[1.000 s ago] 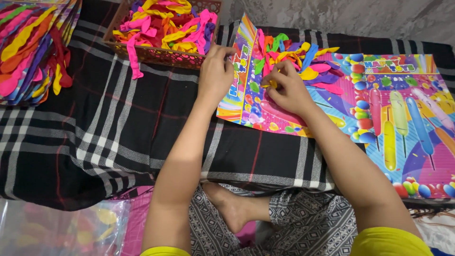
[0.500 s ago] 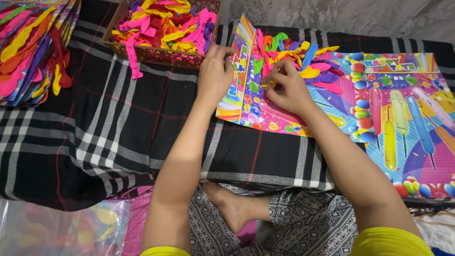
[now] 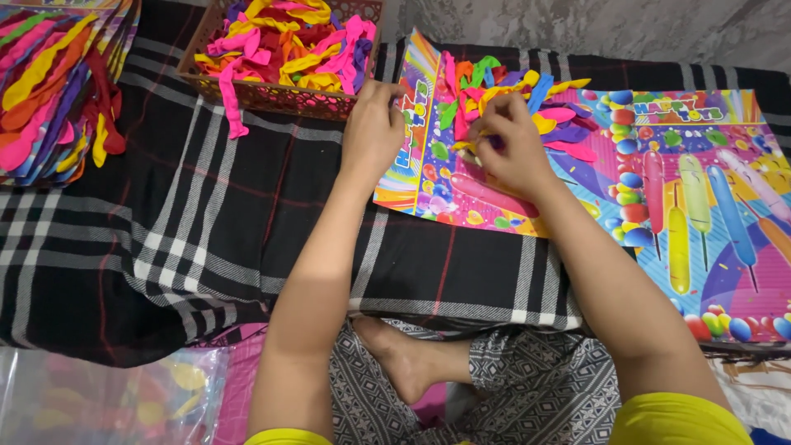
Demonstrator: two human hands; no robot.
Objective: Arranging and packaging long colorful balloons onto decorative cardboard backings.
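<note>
The printed card (image 3: pixel 461 177) lies on the black plaid blanket (image 3: pixel 165 231), its long axis running from the near edge of the blanket toward the far edge, its top end pointing away from the person and its left edge lifted. The left hand (image 3: pixel 371 136) presses flat on that left edge, fingers extended, holding the card down without closing around it. The right hand (image 3: pixel 511 148) rests on the card's middle, its grip pinched shut on a yellow balloon (image 3: pixel 478 136) among the balloons (image 3: pixel 527 103) fastened across the card's far half. Beyond, at the blanket's far edge, a brown basket (image 3: pixel 272 95) holds loose balloons.
</note>
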